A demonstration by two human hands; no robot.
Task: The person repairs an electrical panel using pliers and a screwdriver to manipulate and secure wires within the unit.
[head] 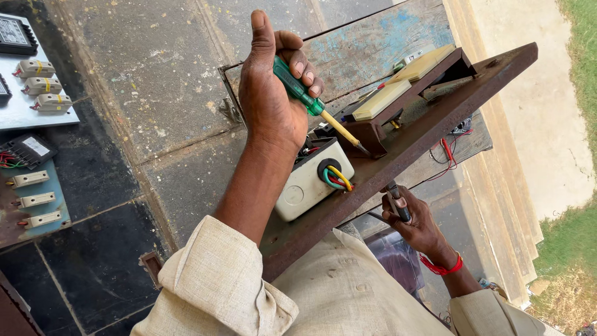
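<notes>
Left hand [273, 99] fists green screwdriver [311, 102]; tip at 4 o'clock near brown bracket [373, 134].
Right hand [413, 221] pinches dark tool [398, 204] under rusty plank [429, 134]. Screwdriver looks light, stiff; grip handle.

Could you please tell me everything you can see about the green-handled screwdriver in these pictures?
The screwdriver has a translucent green plastic handle and a slim shaft that looks yellowish and ends in a darker metal tip. The left hand grips the handle in a fist, thumb raised. The tool slants down and to the right, its tip meeting a dark brown block mounted on a rusty brown board, just above a white junction box.
</notes>
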